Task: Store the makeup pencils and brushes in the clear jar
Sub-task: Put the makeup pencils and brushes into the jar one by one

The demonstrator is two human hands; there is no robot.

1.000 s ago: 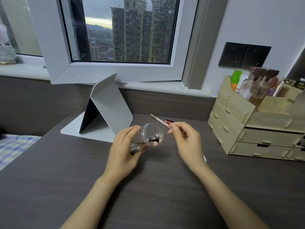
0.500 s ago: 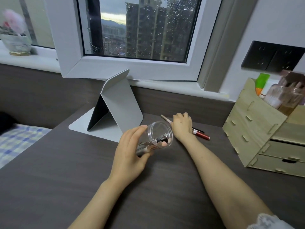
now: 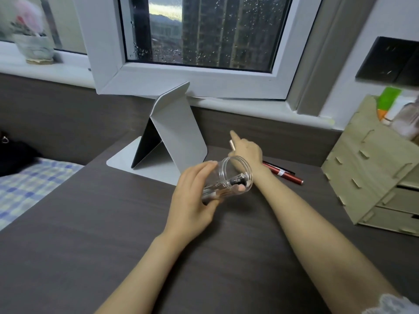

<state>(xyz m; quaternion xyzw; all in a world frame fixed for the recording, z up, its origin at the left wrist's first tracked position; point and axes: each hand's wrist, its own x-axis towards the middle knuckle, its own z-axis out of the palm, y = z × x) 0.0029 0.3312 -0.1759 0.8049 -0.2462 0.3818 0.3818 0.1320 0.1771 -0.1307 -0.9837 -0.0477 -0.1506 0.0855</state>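
Observation:
My left hand (image 3: 192, 200) grips the clear jar (image 3: 237, 172), held tilted above the dark desk (image 3: 102, 234) with its mouth toward the right. Several brushes (image 3: 224, 185) lie inside it. My right hand (image 3: 246, 152) reaches past the jar to the back of the desk. Its fingers curl over a beige pencil (image 3: 231, 142), whose end sticks out on the left, and the index finger points away. A red pencil (image 3: 290, 177) and a black one (image 3: 288, 171) lie on the desk just right of that wrist.
A grey folding stand (image 3: 179, 132) sits behind the jar at the left. A wooden drawer organizer (image 3: 371, 166) with bottles fills the right side. An open window frame (image 3: 204, 85) overhangs the desk's back edge. A checked bed sheet (image 3: 27, 184) lies left of the desk.
My right hand went from in front of the jar mouth back to the pencils on the desk and closed over the beige one. The jar stayed tilted in my left hand.

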